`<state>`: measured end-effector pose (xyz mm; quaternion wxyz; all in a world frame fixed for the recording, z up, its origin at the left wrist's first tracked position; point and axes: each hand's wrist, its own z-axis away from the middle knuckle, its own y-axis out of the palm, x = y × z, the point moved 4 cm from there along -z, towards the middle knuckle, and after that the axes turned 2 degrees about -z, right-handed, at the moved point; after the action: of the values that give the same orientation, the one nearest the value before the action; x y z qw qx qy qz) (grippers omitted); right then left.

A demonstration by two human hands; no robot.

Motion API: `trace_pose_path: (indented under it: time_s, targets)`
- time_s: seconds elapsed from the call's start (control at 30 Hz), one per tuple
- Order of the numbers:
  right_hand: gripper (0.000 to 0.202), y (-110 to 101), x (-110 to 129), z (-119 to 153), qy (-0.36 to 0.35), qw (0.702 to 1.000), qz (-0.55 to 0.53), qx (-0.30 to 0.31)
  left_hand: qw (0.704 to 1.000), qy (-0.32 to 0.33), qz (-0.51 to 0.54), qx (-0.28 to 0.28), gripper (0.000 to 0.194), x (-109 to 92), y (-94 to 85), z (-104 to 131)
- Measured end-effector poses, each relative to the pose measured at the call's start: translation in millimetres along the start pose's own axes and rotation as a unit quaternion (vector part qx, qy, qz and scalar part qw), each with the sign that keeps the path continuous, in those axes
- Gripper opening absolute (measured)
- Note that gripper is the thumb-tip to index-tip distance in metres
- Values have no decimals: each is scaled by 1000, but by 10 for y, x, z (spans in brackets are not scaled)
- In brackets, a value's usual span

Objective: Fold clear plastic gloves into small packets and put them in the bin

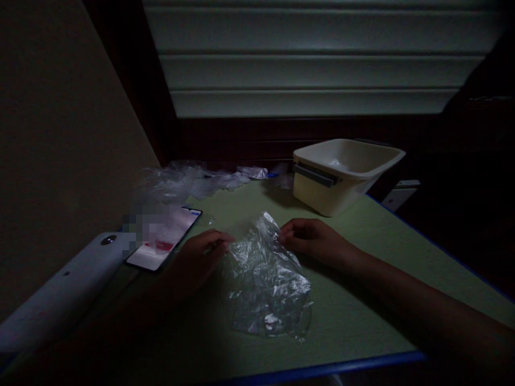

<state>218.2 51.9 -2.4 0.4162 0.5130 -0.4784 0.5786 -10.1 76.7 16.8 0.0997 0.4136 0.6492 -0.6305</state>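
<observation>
A crumpled clear plastic bag lies on the green table top between my hands. My left hand pinches its upper left edge between thumb and fingers. On the other side, the fingertips of my right hand are closed on the bag's upper right edge. The bag's lower part spreads over the table toward me. Left of my left hand lies a phone with its screen lit.
A cream plastic basket with a dark handle stands at the back right. More clear plastic bags are heaped at the back left. A white device lies along the left wall. The table has a blue edge.
</observation>
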Motion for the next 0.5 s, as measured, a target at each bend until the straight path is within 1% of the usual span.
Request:
trace_pose_path:
  time_s: [0.27, 0.5]
  targets:
    - [27, 9, -5, 3, 8, 1000, 20, 4, 1000, 1, 7, 22, 27, -31, 1, 8]
    - [19, -3, -13, -19, -10, 999, 32, 4, 999, -10, 21, 34, 28, -39, 17, 10]
